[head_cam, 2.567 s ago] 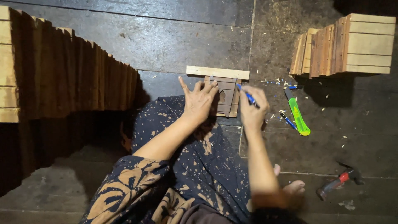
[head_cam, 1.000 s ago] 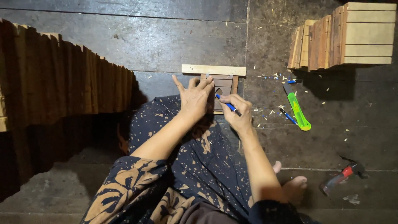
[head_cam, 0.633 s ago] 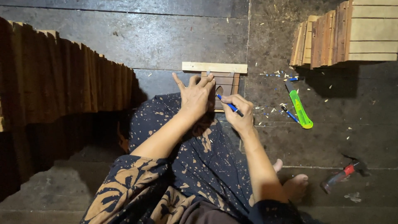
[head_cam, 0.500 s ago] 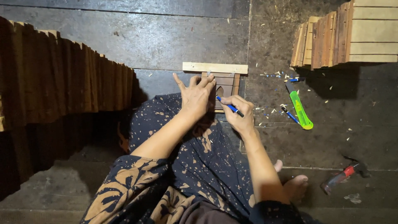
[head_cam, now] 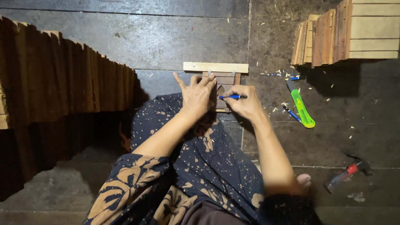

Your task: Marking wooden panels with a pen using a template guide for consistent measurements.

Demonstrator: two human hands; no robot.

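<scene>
Pressing flat with fingers spread, your left hand (head_cam: pixel 197 95) covers much of the small wooden piece (head_cam: pixel 225 80) lying on the floor beyond your lap. Your right hand (head_cam: pixel 246 103) pinches a blue pen (head_cam: pixel 232 96), tip hidden between your hands. Whatever is marked on the wood is too dark to make out.

Dimly lit from above, brightest on the floor (head_cam: pixel 125 37) beyond the hands. Deep shadow left of the lap, under the plank stack (head_cam: pixel 62 79). Sharp throughout; no glare, slight corner darkening.
</scene>
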